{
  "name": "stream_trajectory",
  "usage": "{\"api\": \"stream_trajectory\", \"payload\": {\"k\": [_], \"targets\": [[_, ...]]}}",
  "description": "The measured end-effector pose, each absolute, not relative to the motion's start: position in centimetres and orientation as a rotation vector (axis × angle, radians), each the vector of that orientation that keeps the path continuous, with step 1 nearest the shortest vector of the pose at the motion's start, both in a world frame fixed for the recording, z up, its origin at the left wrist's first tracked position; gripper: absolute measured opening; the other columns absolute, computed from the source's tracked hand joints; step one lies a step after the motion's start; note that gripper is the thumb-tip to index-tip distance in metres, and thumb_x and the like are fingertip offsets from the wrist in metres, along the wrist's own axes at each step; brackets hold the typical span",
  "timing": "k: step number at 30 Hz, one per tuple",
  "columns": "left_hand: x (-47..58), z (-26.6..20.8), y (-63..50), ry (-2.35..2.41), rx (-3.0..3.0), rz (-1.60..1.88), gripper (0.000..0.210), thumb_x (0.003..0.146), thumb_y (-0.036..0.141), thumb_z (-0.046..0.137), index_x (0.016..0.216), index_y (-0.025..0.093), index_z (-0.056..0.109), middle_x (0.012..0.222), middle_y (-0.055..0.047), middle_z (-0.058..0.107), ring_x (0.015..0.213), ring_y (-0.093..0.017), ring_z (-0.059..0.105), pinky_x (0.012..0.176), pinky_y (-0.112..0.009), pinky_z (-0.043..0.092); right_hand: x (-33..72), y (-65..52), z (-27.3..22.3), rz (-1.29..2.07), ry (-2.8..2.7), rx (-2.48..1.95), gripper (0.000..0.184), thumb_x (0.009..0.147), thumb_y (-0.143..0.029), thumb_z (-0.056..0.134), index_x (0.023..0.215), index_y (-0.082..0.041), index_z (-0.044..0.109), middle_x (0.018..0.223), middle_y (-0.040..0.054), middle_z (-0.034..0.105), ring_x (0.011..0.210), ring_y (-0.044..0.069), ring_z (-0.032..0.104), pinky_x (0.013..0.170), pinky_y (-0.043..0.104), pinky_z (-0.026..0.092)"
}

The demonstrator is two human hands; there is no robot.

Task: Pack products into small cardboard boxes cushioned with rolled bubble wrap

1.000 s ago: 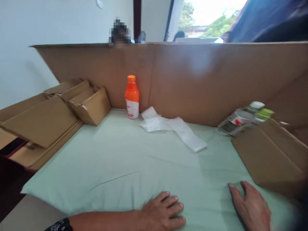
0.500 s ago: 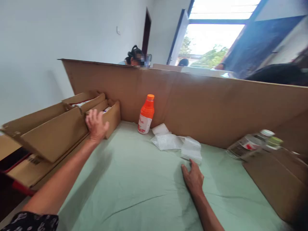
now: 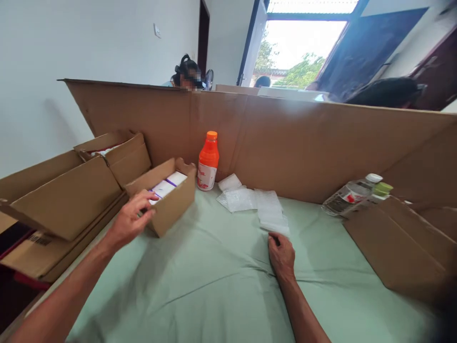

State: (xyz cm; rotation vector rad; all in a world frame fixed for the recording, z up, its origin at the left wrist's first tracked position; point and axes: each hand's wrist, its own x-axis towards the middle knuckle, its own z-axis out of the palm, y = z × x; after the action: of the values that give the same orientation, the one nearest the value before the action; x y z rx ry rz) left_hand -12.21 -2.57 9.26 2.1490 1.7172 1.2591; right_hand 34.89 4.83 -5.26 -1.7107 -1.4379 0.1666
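My left hand [image 3: 134, 216] is at the near end of a narrow open cardboard box [image 3: 174, 209]. Its fingers reach over the rim and the thumb lies outside, gripping the box's edge. Inside the box stand white small cartons [image 3: 164, 188] with purple edges. My right hand [image 3: 282, 255] rests on the green cloth [image 3: 214, 286] with its fingers curled in, and nothing shows in it. Just beyond its knuckles lie several pieces of bubble wrap [image 3: 269, 205]. An orange bottle [image 3: 208, 162] with a white label stands upright past the box's far end.
Larger open cardboard boxes [image 3: 71, 195] line the left edge. A tall cardboard panel [image 3: 285, 128] closes off the back. At right, clear plastic bottles [image 3: 352, 195] lean beside another cardboard box [image 3: 403, 247]. Beyond the panel is a person [image 3: 187, 71].
The narrow box has come away from the larger boxes, rightward and nearer to me, with my left hand at it. My right hand's fingers have curled in. The view has shifted slightly.
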Motion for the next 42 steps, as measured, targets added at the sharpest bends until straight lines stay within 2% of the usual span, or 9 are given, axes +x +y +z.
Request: {"api": "stream_trajectory", "payload": {"k": [4,7,9,13,17,24,31,35,42], "targets": [[-9.3,7.6,-11.5,1.540,2.042,1.403,0.009,0.088,0.022,0.063,0.093,0.026,0.069,0.154,-0.004,0.047,0.144,-0.028,0.043,0.118,-0.046,0.036,34.6,4.0,-4.8,0.234,-1.384,-1.655,0.040,0.080,-0.043,0.046,0.094,-0.015,0.072,0.096,0.0147,0.074,0.086,0.027,0.064,0.084,0.042,0.050],[-8.3,5.0,-15.3,1.557,1.664,1.606,0.066,0.080,0.028,0.075,0.140,0.036,0.050,0.166,-0.005,0.027,0.145,-0.029,0.042,0.116,-0.045,0.041,33.4,1.8,-4.4,0.271,-1.388,-1.625,0.040,0.083,-0.042,0.047,0.100,-0.016,0.071,0.105,0.0145,0.073,0.096,0.027,0.065,0.088,0.042,0.051],[-8.1,2.8,-16.0,1.567,1.412,1.553,0.091,0.074,0.035,0.081,0.151,0.035,0.033,0.165,-0.009,0.029,0.144,-0.031,0.043,0.114,-0.046,0.044,32.0,-0.6,-3.7,0.403,-1.420,-1.564,0.039,0.084,-0.046,0.053,0.103,-0.017,0.072,0.110,0.0129,0.073,0.101,0.027,0.066,0.091,0.041,0.051],[-7.7,-1.2,-14.9,1.637,1.104,1.243,0.090,0.062,0.052,0.086,0.137,0.020,0.049,0.138,-0.018,0.060,0.128,-0.036,0.058,0.107,-0.049,0.049,28.5,-5.7,-1.5,0.921,-1.468,-1.356,0.046,0.091,-0.055,0.055,0.118,-0.020,0.069,0.118,0.0104,0.072,0.106,0.025,0.067,0.094,0.039,0.053],[-5.1,-2.6,-12.3,1.603,1.068,1.274,0.070,0.064,0.056,0.081,0.117,0.019,0.054,0.112,-0.013,0.069,0.109,-0.031,0.068,0.097,-0.045,0.055,26.2,-7.7,0.0,1.122,-1.465,-1.234,0.049,0.097,-0.059,0.046,0.118,-0.022,0.068,0.113,0.0077,0.072,0.100,0.023,0.067,0.088,0.036,0.055],[1.3,-2.7,-6.2,1.425,1.198,1.299,0.068,0.071,0.055,0.076,0.124,0.020,0.052,0.118,-0.011,0.067,0.106,-0.025,0.066,0.095,-0.038,0.052,30.5,-5.5,0.2,0.885,-1.356,-1.410,0.055,0.098,-0.063,0.036,0.096,-0.018,0.069,0.088,0.0062,0.070,0.078,0.021,0.063,0.075,0.034,0.054],[2.7,-4.8,-5.8,1.522,1.207,1.273,0.063,0.078,0.051,0.071,0.128,0.020,0.051,0.128,-0.013,0.063,0.125,-0.028,0.058,0.108,-0.042,0.045,37.0,2.3,-0.4,0.206,-1.837,-1.713,0.039,0.086,-0.027,0.059,0.123,-0.019,0.067,0.134,0.0141,0.065,0.126,0.032,0.055,0.105,0.048,0.043],[2.4,-5.3,-6.3,1.549,1.195,1.247,0.063,0.078,0.044,0.072,0.132,0.021,0.050,0.124,-0.012,0.066,0.123,-0.028,0.061,0.107,-0.040,0.047,38.6,5.2,-0.4,0.061,-1.896,-1.844,0.024,0.084,-0.014,0.057,0.100,-0.019,0.075,0.134,0.0138,0.065,0.135,0.034,0.048,0.107,0.050,0.039],[2.5,-5.4,-6.3,1.569,1.233,1.250,0.058,0.080,0.038,0.066,0.133,0.018,0.051,0.121,-0.014,0.068,0.116,-0.027,0.065,0.102,-0.041,0.051,41.7,0.8,2.6,0.339,-1.940,-1.606,0.020,0.088,-0.039,0.061,0.090,-0.025,0.075,0.121,0.0074,0.073,0.116,0.029,0.064,0.103,0.046,0.045]]}}
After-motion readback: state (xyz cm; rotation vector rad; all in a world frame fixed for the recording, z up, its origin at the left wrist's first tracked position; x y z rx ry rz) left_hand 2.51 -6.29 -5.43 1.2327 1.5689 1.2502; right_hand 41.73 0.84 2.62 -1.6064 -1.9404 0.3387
